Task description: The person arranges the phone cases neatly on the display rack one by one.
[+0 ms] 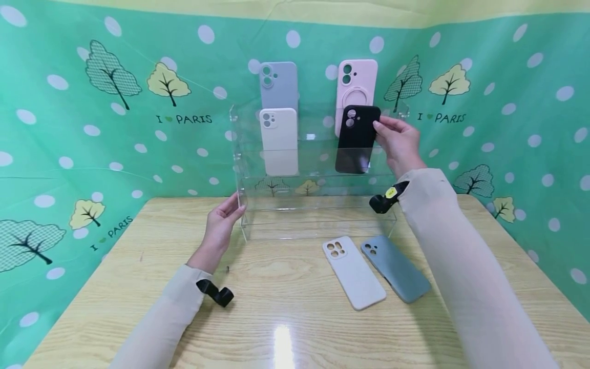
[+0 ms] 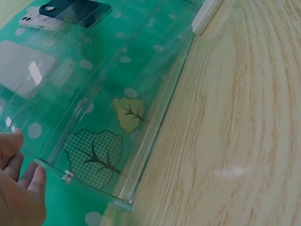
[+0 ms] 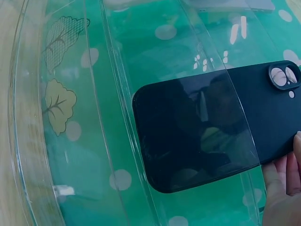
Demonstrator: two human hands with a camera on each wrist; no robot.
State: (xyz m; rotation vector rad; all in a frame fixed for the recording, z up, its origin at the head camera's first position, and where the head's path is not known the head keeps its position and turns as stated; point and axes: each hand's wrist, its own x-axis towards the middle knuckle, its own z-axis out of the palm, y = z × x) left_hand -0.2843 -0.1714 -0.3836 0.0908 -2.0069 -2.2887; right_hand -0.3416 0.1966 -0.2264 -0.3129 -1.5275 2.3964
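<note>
A black phone case [image 1: 358, 138] stands in a tier of the clear acrylic display stand [image 1: 318, 223]. My right hand [image 1: 400, 141] pinches its right edge, near the top. In the right wrist view, the lower part of the black case [image 3: 188, 132] sits behind a clear front strip. At the stand's left side, my left hand [image 1: 221, 228] grips the side panel between thumb and fingers. A white phone case [image 1: 279, 138] shares the black case's tier. Behind them stand a grey-blue phone case [image 1: 279, 82] and a pink phone case [image 1: 357, 77] with a ring, partly covered by the black one.
On the wooden table [image 1: 276, 282], a white phone case [image 1: 354, 274] and a grey-green phone case [image 1: 396, 269] lie side by side in front of the stand's right part. A green dotted cloth [image 1: 184, 138] hangs behind the stand.
</note>
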